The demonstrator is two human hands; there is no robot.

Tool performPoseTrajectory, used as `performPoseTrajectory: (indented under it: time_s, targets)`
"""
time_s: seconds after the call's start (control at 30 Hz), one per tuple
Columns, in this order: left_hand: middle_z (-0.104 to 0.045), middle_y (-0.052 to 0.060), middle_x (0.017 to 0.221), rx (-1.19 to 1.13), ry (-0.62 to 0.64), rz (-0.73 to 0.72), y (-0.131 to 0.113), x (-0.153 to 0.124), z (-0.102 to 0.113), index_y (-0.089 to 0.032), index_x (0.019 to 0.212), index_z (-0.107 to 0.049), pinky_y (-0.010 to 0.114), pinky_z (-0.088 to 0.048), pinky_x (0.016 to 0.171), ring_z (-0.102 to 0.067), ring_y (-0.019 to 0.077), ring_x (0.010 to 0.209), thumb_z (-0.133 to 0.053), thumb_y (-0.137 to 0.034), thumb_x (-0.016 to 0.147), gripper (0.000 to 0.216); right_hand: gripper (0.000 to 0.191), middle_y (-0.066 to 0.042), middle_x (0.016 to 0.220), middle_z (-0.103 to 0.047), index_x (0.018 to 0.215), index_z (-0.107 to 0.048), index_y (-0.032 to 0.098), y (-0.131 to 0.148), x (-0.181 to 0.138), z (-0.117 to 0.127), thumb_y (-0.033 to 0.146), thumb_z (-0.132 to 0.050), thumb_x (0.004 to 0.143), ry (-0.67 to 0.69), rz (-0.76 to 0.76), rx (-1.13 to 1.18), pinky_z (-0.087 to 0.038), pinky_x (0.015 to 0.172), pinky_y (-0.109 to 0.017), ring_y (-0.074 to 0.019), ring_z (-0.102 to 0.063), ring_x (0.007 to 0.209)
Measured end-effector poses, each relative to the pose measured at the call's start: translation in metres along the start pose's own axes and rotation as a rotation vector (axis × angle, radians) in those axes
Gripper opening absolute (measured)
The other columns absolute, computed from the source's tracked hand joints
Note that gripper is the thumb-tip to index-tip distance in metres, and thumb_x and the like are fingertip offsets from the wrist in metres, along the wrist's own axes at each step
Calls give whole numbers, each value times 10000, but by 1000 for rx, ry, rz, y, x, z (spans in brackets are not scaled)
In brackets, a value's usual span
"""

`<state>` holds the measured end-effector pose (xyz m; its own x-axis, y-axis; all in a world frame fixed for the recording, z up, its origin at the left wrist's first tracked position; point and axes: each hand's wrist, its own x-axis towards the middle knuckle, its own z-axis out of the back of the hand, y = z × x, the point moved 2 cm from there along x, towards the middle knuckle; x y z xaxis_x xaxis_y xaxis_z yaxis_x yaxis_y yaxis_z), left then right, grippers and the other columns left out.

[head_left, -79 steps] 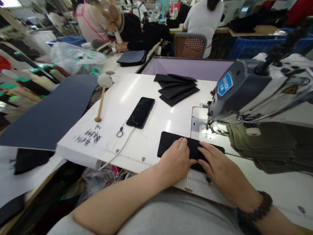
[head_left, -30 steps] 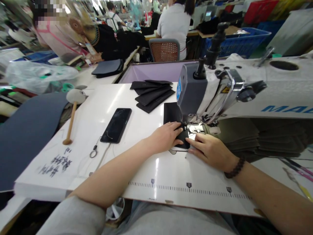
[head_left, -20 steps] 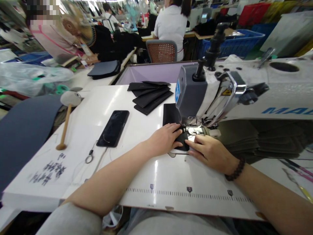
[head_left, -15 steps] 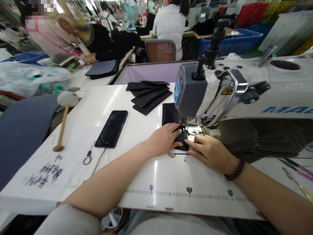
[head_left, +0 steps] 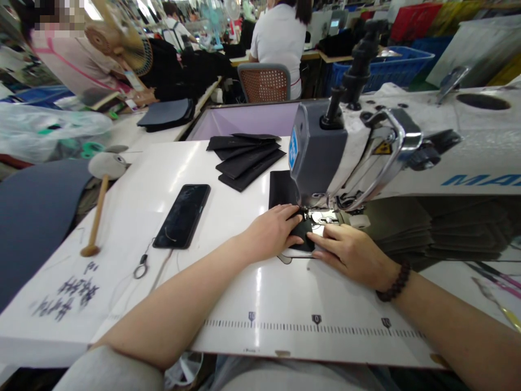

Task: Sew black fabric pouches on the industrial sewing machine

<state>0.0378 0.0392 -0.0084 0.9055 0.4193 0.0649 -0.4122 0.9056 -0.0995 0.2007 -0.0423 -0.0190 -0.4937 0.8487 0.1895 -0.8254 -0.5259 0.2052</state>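
The white worktable spreads out in front of me, with a printed ruler strip along its near edge. On its right side stands the grey and white sewing machine, its head hanging over the needle plate. Far left lies a dark blue sheet, and a wooden-handled mallet rests beside it. A stack of black fabric pieces sits fanned at the back of the table. A black phone lies face up near the middle.

The black fabric piece I am working lies flat under the machine head, running away from me past the presser foot. My left hand rests flat on its near end, fingers spread and pressing down, gripping nothing. My right hand lies just beside it, fingertips pinning the fabric's near right corner to the plate, also unclenched.
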Motion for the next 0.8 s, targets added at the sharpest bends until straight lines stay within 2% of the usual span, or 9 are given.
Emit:
performPoseTrajectory:
  time_s: [0.47, 0.53, 0.67, 0.8]
  targets:
    - [-436, 135, 1223, -22, -7, -5, 1, 2, -1, -58, 1154, -488, 343, -314, 997, -381, 242, 1152, -516, -367, 836, 444, 298, -79, 813, -564, 1054, -588, 121, 0, 2, 1, 315, -451, 875, -12, -29, -36, -397, 592, -282, -171, -520, 682]
    - [-466, 130, 1183, -22, -14, -33, -2, 0, 1, -65, 1126, -515, 351, -339, 973, -416, 243, 1110, -534, -350, 827, 413, 308, -70, 781, -557, 1039, -596, 118, 0, 1, 1, 323, -421, 889, -15, 5, -13, -389, 591, -280, -166, -512, 672]
    - [-549, 68, 1036, -61, 13, -142, -10, -7, 4, -136, 985, -606, 323, -432, 841, -510, 199, 932, -496, -257, 856, 208, 373, -41, 679, -518, 976, -622, 118, 3, -3, 1, 351, -336, 921, -15, 126, 33, -358, 576, -279, -153, -479, 632]
    - [-565, 56, 989, -107, 12, -197, -15, -12, 6, -137, 946, -620, 284, -450, 798, -521, 172, 877, -439, -208, 883, 205, 423, -32, 646, -502, 944, -632, 118, 6, -4, 4, 362, -286, 936, -32, 160, 17, -334, 551, -275, -143, -455, 601]
